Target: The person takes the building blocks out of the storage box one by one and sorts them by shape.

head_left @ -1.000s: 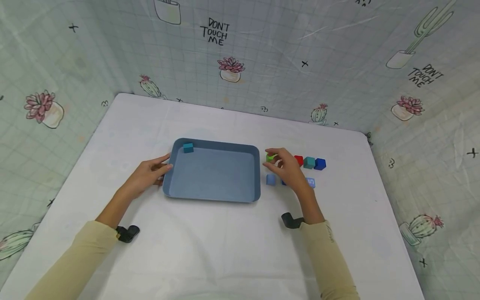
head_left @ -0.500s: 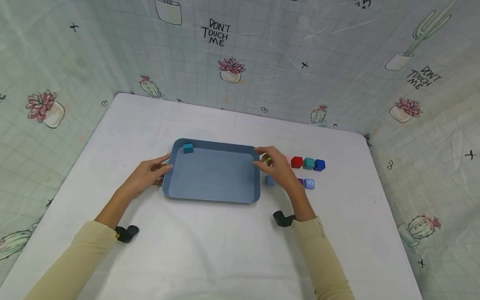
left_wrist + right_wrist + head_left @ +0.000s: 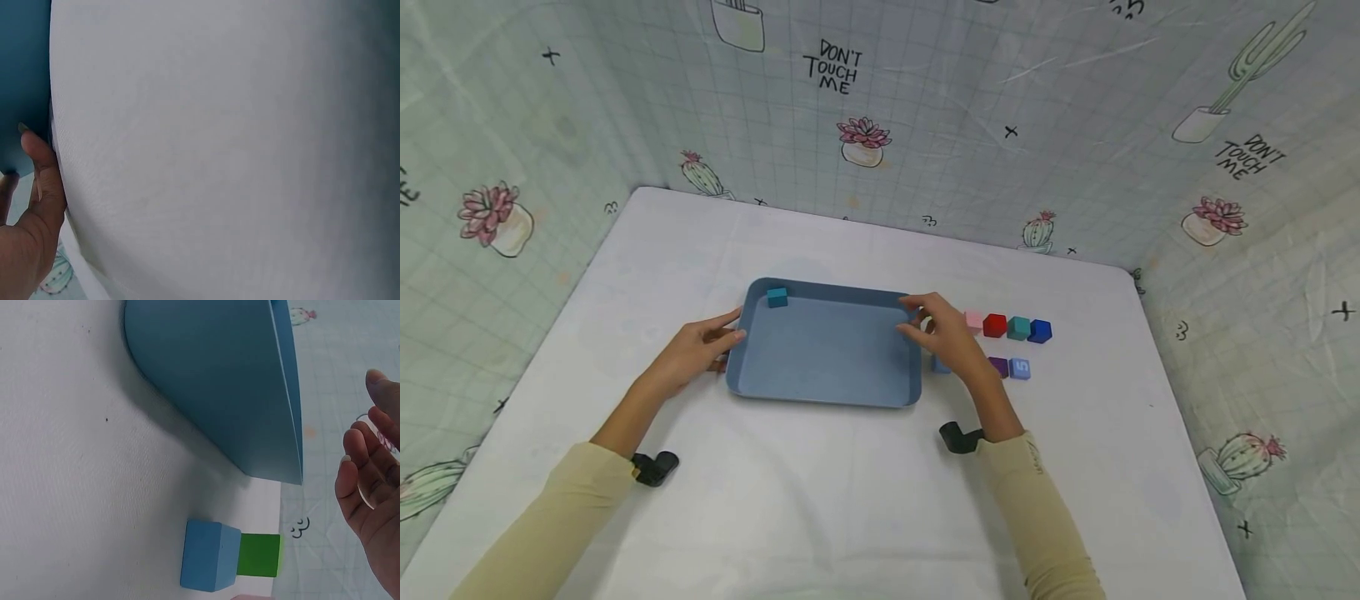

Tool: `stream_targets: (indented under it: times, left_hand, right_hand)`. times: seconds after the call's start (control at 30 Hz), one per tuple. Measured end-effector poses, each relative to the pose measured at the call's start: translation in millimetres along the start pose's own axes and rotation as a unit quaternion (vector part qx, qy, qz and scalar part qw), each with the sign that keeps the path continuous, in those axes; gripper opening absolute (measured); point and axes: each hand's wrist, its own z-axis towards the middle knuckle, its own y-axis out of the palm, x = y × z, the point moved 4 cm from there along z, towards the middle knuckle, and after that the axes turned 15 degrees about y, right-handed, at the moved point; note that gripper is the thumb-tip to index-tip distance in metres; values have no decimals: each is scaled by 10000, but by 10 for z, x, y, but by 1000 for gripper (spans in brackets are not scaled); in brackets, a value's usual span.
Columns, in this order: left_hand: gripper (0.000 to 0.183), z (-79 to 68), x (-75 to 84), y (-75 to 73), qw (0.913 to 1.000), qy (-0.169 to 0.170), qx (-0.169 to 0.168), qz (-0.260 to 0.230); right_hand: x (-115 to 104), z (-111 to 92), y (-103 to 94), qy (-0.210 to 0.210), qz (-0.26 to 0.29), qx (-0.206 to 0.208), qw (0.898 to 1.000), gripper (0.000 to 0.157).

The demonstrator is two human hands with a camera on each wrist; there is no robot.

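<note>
A shallow blue tray (image 3: 823, 354) lies on the white table, with one teal block (image 3: 777, 297) in its back left corner. My left hand (image 3: 696, 350) touches the tray's left side, thumb tip at the rim and fingers extended along the outside. Over the right rim hovers my right hand (image 3: 943, 333), thumb and fingers parted with nothing between them. In the right wrist view, a light blue block (image 3: 203, 555) and a green block (image 3: 259, 555) rest on the table by the tray's wall. The head view has the green one hidden behind my right hand.
Right of the tray, a back row has pink (image 3: 973, 322), red (image 3: 995, 325), teal (image 3: 1018, 327) and dark blue (image 3: 1041, 331) blocks. In front are a purple block (image 3: 998, 367) and a blue block marked 5 (image 3: 1020, 368). Printed cloth surrounds the table.
My right hand has moved left from above the green block to over the tray's right rim, uncovering the pink and purple blocks. The left hand and tray stay put.
</note>
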Motion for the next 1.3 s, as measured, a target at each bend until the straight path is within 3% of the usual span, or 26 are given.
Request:
stream_targets:
  times: [0.8, 1.3]
  left_hand:
    - [64, 12, 21, 13, 9999, 51, -56, 125]
    - [64, -2, 7, 7, 10000, 76, -17, 47]
  right_hand:
    - [-120, 50, 195, -338, -35, -150, 9993, 42]
    - [-332, 114, 339, -397, -243, -283, 9985, 41]
